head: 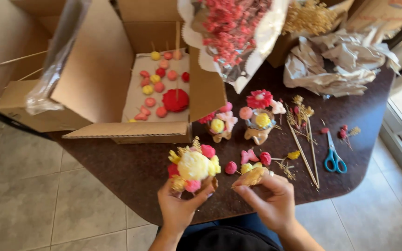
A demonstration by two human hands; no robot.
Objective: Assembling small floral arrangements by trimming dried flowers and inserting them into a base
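Scissors [335, 159] right of box [131, 93]

The small bouquet [192, 166] in the left hand [178, 207] is pale yellow in the middle, with pink, red and bright yellow blooms around it, and the piece [252, 177] in the right hand [271, 197] is golden tan. The tabletop [140, 172] is dark brown with fine speckles, the floor tiles [29, 200] at eight o'clock are light grey-beige, and the scissors [334, 155] at three o'clock have blue handles. Inside the brown cardboard box [117, 74] at eleven o'clock lie pink, yellow and red flowers [161, 83] on white paper, and the wrapped bunch [231, 28] at twelve o'clock is coral pink in white wrapping.
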